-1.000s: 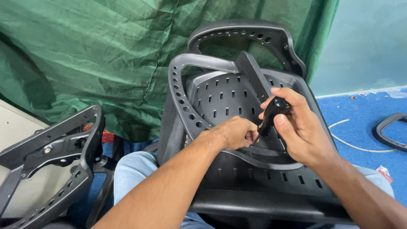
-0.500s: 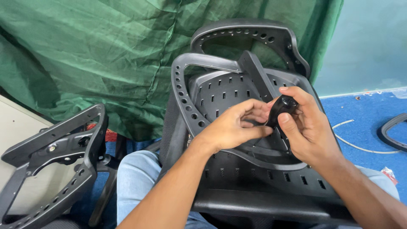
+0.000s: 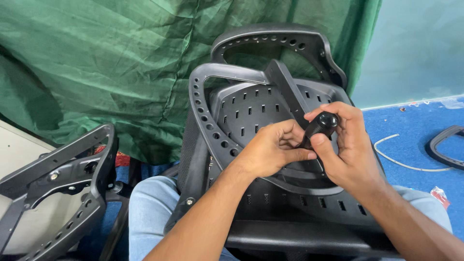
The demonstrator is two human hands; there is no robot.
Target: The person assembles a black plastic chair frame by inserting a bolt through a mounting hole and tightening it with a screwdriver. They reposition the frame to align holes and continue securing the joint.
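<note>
While both hands grip the black handle (image 3: 319, 127), a green cloth (image 3: 96, 67) hangs behind.

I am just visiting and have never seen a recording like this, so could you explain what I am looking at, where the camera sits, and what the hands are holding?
There is no machine here: the camera is worn on a person's head and looks down at their own two bare hands. The single picture shows that view.

The right hand grips a black screwdriver-like handle with a rounded top. The left hand pinches near its lower end, so both hands meet on the tool.

Under the hands is a black plastic chair back with rows of holes and slots, resting on the person's lap in blue jeans. A second black frame lies to the left. Behind hangs a green cloth, and the floor is a blue carpet with a white cord on it.
</note>
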